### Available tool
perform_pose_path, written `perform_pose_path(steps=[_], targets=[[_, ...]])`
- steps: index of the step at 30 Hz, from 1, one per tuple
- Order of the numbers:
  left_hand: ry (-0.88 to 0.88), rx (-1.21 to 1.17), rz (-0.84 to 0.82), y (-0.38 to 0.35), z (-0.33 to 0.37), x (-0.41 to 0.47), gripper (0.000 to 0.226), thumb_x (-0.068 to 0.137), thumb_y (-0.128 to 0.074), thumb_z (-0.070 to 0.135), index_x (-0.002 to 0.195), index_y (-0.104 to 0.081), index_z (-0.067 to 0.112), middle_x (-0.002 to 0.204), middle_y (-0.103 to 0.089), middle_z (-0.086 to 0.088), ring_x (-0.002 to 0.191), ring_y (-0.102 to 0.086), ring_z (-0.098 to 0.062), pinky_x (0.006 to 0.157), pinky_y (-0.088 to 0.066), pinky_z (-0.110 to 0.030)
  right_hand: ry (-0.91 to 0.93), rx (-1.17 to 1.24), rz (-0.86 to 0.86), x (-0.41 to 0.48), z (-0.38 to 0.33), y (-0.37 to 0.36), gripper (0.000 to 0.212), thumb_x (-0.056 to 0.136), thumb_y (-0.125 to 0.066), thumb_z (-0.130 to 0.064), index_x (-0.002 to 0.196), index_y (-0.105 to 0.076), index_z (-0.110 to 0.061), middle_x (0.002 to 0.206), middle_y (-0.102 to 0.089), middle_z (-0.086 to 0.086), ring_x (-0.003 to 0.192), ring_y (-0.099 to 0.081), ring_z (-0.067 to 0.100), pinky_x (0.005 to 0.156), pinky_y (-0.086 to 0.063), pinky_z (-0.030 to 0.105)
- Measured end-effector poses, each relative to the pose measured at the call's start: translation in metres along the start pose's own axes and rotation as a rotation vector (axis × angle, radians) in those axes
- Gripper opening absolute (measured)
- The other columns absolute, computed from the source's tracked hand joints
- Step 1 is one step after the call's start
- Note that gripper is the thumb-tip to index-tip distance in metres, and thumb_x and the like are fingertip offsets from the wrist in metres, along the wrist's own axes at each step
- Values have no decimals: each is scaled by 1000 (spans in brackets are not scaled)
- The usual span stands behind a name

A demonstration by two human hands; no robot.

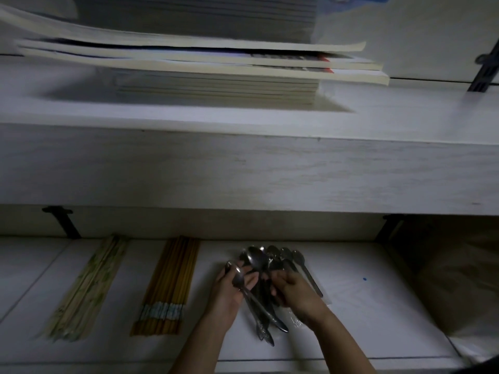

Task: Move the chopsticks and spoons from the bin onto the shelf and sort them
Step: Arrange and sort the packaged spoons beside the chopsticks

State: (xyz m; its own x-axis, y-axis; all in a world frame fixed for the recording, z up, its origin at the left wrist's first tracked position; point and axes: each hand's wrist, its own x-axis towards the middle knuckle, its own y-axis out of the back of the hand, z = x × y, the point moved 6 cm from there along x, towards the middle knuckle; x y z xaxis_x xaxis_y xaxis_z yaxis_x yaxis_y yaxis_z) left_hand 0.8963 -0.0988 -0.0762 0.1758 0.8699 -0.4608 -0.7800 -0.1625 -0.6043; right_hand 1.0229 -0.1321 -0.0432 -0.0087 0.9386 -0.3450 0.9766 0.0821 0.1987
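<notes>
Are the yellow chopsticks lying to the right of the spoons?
No, the yellow chopsticks lie left of the spoons, between them and the pale chopsticks.

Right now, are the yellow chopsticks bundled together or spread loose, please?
Bundled: the yellow chopsticks lie side by side on the shelf, a pale band across them.

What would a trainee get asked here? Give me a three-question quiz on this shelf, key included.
1. True or false: the yellow chopsticks lie between the pale bamboo chopsticks and the metal spoons.
2. What are both hands, left hand and right hand, holding?
A. chopsticks
B. metal spoons
C. books
3. Fill in: on the upper shelf lies a stack of ____.

Key: 1 true; 2 B; 3 books.
</notes>
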Motion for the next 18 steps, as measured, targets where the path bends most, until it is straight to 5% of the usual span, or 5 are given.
perform_pose_path(steps=[5, 11, 18], targets=[[-2, 44, 0, -2, -5, 0, 26, 98, -35, 14, 106, -58, 5, 94, -65, -16, 84, -61, -24, 72, -47, -32, 53, -145, 14, -10, 0, -21, 22, 99, -35, -26, 87, -53, -21, 68, -55, -6, 54, -48, 1, 53, -37, 13], [116, -170, 62, 0, -11, 3, 29, 99, -35, 17, 100, -55, -4, 93, -58, -19, 84, -58, -28, 69, -46, -33, 165, -449, 212, -5, -2, -21, 28, 96, -45, -27, 69, -50, -33, 63, -53, -8, 55, -49, 2, 53, -40, 12], [162, -291, 49, -8, -11, 1, 27, 98, -36, 21, 97, -56, 2, 95, -55, -17, 85, -54, -26, 72, -44, -34, 286, -583, 391, -6, -11, -24, 17, 93, -50, -21, 94, -67, -17, 84, -70, -1, 63, -59, 3, 59, -47, 12]])
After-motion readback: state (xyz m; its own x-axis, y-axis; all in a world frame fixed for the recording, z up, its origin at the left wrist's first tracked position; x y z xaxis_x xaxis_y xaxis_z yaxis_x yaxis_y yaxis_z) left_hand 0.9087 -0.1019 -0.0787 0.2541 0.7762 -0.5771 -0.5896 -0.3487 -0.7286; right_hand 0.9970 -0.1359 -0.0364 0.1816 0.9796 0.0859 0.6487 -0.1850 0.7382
